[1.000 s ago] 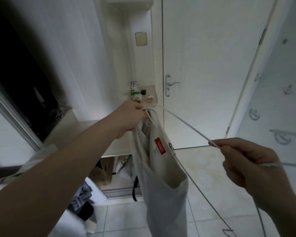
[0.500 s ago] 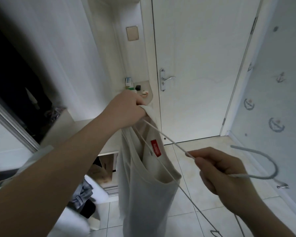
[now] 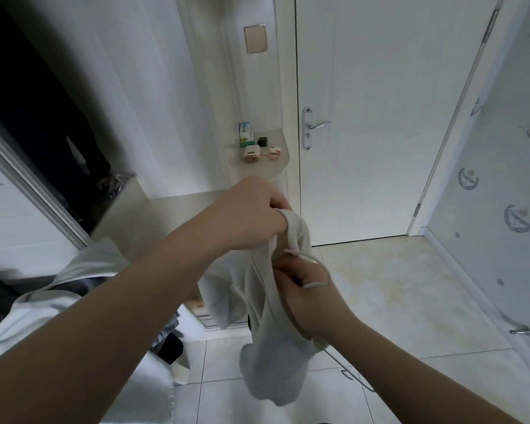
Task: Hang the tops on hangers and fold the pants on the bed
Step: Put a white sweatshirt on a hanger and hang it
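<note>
Both hands are working the white top [image 3: 273, 362], which is hanging before the door [image 3: 380, 148]. My left grip [image 3: 251, 209] is clenching its upper edge; my right grip [image 3: 306, 289] is pinching the wire hanger [image 3: 315, 284] inside the fabric. I am judging it best to feed one hanger arm into a shoulder first.

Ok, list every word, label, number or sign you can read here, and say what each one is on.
No text here can be read.
Small box on the corner shelf: printed, but too small and blurred to read.
Wallpaper emblems: anchors and wreaths, no words.
White top and wire hanger: no label or marking showing.
</note>
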Demonstrator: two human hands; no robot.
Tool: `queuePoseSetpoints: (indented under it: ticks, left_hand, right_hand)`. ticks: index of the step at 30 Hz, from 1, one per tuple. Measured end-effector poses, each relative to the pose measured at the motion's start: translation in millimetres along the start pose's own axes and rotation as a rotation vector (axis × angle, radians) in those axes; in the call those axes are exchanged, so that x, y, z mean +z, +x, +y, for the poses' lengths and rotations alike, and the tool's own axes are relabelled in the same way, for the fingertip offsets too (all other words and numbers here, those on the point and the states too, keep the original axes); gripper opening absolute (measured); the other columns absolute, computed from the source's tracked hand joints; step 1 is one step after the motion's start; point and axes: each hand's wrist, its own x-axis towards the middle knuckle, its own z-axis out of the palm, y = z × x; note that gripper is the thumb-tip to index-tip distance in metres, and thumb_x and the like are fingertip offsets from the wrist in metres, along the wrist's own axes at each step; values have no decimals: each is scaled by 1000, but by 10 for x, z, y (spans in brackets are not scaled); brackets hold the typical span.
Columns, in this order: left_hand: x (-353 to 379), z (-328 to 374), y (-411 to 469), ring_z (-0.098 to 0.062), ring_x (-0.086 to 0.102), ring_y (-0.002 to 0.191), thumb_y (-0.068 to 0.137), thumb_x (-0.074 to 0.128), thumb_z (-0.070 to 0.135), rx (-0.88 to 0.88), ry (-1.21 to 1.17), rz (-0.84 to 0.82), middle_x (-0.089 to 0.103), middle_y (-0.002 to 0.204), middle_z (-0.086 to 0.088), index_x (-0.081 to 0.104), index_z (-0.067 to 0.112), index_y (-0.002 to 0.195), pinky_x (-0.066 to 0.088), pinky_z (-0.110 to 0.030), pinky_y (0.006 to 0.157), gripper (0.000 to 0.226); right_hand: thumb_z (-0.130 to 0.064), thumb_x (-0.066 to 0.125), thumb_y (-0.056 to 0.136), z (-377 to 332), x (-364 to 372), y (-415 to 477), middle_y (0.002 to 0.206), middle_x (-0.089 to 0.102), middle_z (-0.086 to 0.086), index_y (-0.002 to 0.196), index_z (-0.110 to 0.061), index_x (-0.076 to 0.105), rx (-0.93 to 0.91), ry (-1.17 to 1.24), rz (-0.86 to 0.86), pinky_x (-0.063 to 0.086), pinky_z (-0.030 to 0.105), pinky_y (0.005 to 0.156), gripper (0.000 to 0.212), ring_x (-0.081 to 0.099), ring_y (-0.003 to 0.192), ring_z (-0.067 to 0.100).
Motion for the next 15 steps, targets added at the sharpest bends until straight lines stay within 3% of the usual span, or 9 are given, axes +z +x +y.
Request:
queuePoseSetpoints:
  ticks: [2,4,7,9,11,13,15]
  left_hand:
    - [41,-22,-8,-14,68,63,87,72,22,-28,-38,-52,73,71,0,79,17,82,54,-16,53,9]
    - [69,-70,-21,-17,74,68,88,74,27,-58,-115,-178,76,75,-2,79,15,89,61,-24,61,14]
    - [67,-141,-31,-9,73,76,91,69,41,59,-104,-245,76,80,8,79,26,100,61,-28,69,20]
    - [23,-200,-19,-1,66,88,91,56,58,203,103,-136,73,89,18,76,36,104,56,-31,82,33]
    - [-29,-256,-22,-1,53,104,92,45,67,318,410,-70,64,103,25,71,44,114,44,-35,94,41]
    - [-54,-325,-37,-8,56,98,96,43,63,365,497,-134,65,98,18,68,40,114,46,-39,90,38]
    - [-28,-378,-51,-10,58,81,99,42,56,384,460,-136,63,84,13,67,33,103,50,-42,76,34]
  right_hand:
    - [-23,57,95,5,48,25,86,74,-16,91,-41,73,7,97,14,52,18,71,24,69,83,5]
    - [-26,56,95,-11,-1,53,89,75,-10,98,-37,75,-34,226,54,53,19,71,22,70,85,9]
    - [-19,55,97,-17,-147,88,68,67,-13,92,-34,75,-73,301,54,46,22,54,25,58,59,5]
    - [-14,56,94,-23,-251,130,54,53,-16,75,-29,70,-75,292,71,35,20,47,28,43,48,3]
    - [-13,58,89,-53,-374,164,51,51,-17,75,-26,73,-92,311,83,34,16,45,24,41,46,0]
    - [-14,60,87,-101,-519,195,51,55,-13,78,-24,75,-139,299,55,35,13,45,20,45,45,0]
    - [-13,58,88,-129,-646,237,52,57,-3,69,-17,67,-159,270,39,36,14,46,21,47,45,3]
